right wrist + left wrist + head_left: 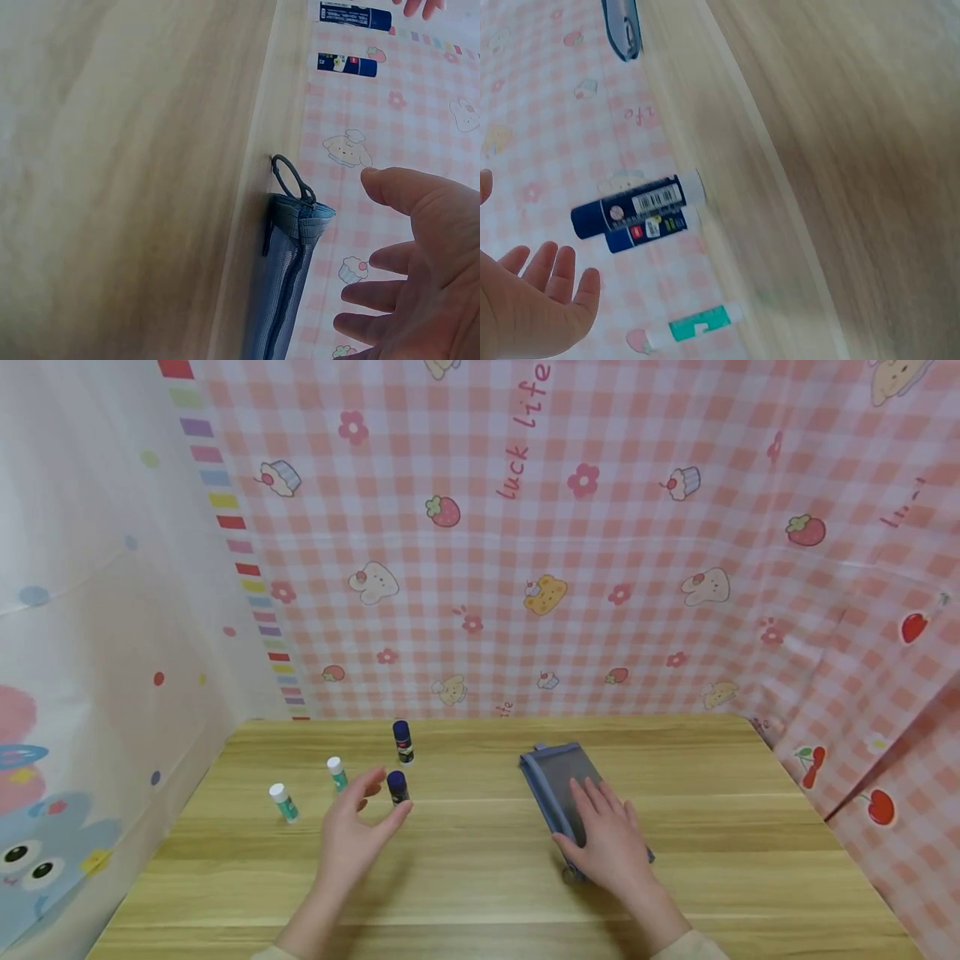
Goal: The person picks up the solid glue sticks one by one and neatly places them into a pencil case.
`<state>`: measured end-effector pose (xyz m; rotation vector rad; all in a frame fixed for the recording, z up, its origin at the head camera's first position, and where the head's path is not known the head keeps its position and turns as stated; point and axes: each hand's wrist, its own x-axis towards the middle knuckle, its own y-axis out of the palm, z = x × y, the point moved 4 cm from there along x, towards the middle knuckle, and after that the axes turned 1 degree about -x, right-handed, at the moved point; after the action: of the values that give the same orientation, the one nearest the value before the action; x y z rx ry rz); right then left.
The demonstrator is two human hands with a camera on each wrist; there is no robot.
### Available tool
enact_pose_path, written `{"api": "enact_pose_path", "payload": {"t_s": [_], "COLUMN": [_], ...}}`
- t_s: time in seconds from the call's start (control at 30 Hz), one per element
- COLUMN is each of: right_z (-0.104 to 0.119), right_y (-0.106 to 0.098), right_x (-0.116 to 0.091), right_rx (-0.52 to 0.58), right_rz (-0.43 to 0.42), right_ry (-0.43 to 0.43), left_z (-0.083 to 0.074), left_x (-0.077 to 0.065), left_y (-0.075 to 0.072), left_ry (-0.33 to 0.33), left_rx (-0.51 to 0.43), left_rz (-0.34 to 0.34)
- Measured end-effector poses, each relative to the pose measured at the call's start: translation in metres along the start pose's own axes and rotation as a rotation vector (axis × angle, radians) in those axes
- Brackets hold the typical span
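Observation:
My left hand (352, 835) is beside the nearer navy glue stick (398, 787), thumb and fingers spread apart. The left wrist view shows a gap between the left hand (532, 307) and that upright navy glue stick (634, 205). Behind it stands a second navy glue stick (403, 743). Over a grey-blue mesh zipper pouch (547, 777) is my right hand (611, 839), its fingers extended. In the right wrist view, the right hand (427, 262) holds nothing and hovers above the pouch (281, 277), whose zipper end carries a dark loop.
Two white-capped green glue sticks stand to the left, one nearer the edge (284, 803) and one partly behind my left fingers (337, 773). A checked cloth (480, 552) hangs along the back of the wooden table (465, 885); a white curtain (187, 635) hangs at the left.

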<state>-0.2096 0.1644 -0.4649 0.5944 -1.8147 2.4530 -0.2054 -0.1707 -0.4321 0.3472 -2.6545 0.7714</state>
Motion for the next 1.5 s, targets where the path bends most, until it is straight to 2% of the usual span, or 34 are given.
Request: {"api": "enact_pose_path", "payload": {"t_s": [0.33,0.63,0.83,1.2,1.5], "right_z": [-0.001,0.000,0.002,0.002,0.003], "right_y": [0.008,0.014,0.015,0.022,0.023], "right_x": [0.002,0.006,0.007,0.011,0.013], "right_rx": [0.032,0.056,0.076,0.077,0.052], "right_rz": [0.046,0.130,0.152,0.209,0.236], "right_ry": [0.062,0.159,0.195,0.244,0.251], "left_z": [0.019,0.032,0.039,0.043,0.043], "left_x": [0.009,0.015,0.019,0.021,0.021], "left_y": [-0.006,-0.002,0.007,0.024,0.033], "left_ry": [-0.179,-0.291,-0.304,-0.303,-0.281], "left_rx": [-0.096,-0.162,-0.226,-0.219,-0.202], "left_rz": [0.036,0.068,0.088,0.146,0.122]}}
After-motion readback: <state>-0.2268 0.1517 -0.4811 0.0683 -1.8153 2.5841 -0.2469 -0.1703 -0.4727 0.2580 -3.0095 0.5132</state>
